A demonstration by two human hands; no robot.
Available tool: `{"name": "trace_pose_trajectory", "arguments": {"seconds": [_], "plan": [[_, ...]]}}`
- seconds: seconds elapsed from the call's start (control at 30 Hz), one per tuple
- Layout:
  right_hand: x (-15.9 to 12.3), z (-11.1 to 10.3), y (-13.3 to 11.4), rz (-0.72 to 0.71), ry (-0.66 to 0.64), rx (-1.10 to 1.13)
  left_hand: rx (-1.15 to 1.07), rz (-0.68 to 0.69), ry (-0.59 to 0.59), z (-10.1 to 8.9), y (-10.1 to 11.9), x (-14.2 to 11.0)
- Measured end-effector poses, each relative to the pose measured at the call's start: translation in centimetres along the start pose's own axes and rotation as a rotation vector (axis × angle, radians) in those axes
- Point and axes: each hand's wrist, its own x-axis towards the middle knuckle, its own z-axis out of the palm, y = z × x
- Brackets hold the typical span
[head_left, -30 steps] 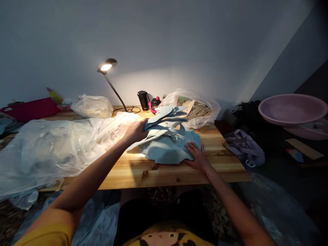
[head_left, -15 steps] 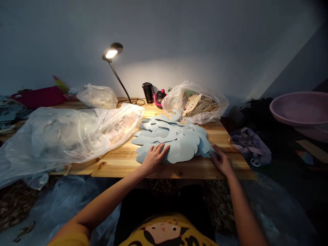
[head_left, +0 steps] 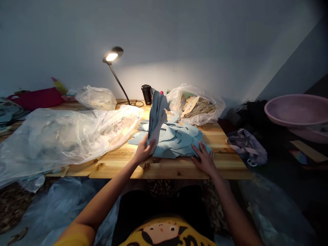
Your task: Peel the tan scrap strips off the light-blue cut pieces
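A stack of pale blue cut-out sheets lies in a loose, overlapping pile on the wooden table. My left hand is shut on a bundle of these sheets, lifting it upright at the pile's left side. My right hand rests flat, fingers spread, on the pile's front right edge. The sheets' material is hard to tell, perhaps foam or card.
Large crumpled plastic sheeting covers the table's left side. Behind the pile are a plastic bag of tan cut pieces, a black bottle and a lit desk lamp. A pink basin sits off to the right.
My left hand has gripped the pile's left part and raised a bundle of sheets upright. My right hand has moved slightly left along the pile's front edge.
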Motion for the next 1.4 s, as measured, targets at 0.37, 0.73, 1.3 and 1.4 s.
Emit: {"name": "trace_pose_trajectory", "arguments": {"seconds": [0.37, 0.73, 1.3, 1.4], "plan": [[-2.9, -1.9, -1.6, 0.047, 0.569, 0.255, 0.74, 0.356, -0.476, 5.8, 0.6, -5.9], [-0.1, -1.8, -2.1, -0.197, 0.005, -0.303, 0.708, 0.362, -0.364, 8.9, 1.6, -3.9], [29.2, -2.7, 0.2, -0.147, -0.096, -0.586, 0.532, 0.531, -0.218, 8.1, 0.0, -5.7], [31.9, -2.0, 1.3, -0.15, -0.177, -0.649, 0.514, 0.514, -0.222, 8.2, -0.1, -5.7]]}}
